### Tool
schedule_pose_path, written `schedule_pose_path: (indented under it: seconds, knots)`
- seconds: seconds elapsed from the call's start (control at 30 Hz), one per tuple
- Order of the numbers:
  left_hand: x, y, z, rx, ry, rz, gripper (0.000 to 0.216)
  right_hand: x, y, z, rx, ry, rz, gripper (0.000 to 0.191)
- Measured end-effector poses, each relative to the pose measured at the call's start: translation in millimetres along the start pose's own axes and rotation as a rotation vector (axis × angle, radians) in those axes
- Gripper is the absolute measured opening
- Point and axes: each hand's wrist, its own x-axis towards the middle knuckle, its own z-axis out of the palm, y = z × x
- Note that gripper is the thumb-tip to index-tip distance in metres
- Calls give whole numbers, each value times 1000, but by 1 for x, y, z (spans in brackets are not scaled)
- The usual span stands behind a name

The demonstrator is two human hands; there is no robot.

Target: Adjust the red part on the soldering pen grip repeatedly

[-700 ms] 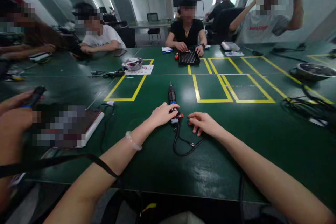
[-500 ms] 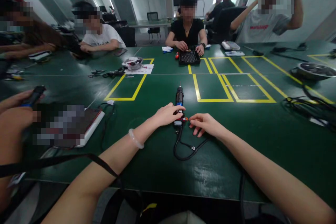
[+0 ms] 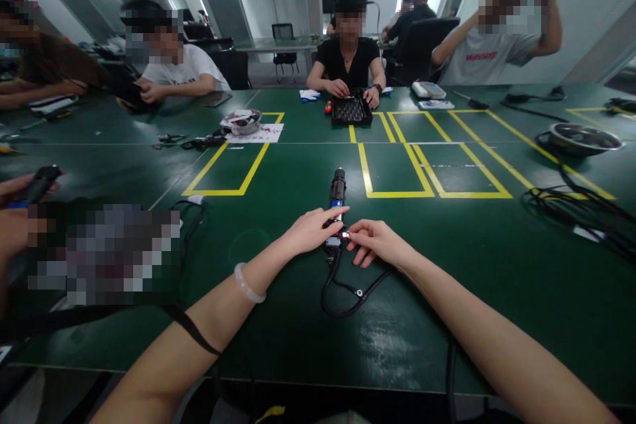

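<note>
A black electric screwdriver (image 3: pixel 337 193) with a blue band lies on the green table (image 3: pixel 447 265), its tip pointing away from me. My left hand (image 3: pixel 313 228) rests over its rear end, fingers laid on the body. My right hand (image 3: pixel 375 242) pinches a small red part at the tool's rear, touching the left fingertips. A black cable (image 3: pixel 342 285) loops from the tool toward me.
Yellow tape rectangles (image 3: pixel 392 175) mark the table ahead. A tangle of black cables (image 3: pixel 581 209) and a metal bowl (image 3: pixel 583 138) lie at right. A black tray (image 3: pixel 352 109) sits before the person opposite. Another person's hands with a tool (image 3: pixel 30 189) are at left.
The screwdriver has turned and slid slightly right. My right hand moved in from open beside the tool to pinching the red part at its rear.
</note>
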Motion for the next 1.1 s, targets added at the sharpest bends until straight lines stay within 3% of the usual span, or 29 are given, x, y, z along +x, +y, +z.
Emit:
schedule_pose_path:
  seconds: [0.13, 0.67, 0.87, 1.1]
  knots:
    - [-2, -1, -1, -9, -23, 33, 48, 3, 0, 1, 15, 3, 13, 3]
    - [-5, -7, -3, -119, -59, 39, 46, 4, 11, -5, 26, 39, -120, 29]
    - [-12, 6, -3, 0, -112, -26, 80, 3, 15, -11, -116, 73, -223, 27]
    - [-15, 11, 4, 65, -82, -44, 81, -4, 15, -20, -414, 111, -383, 13]
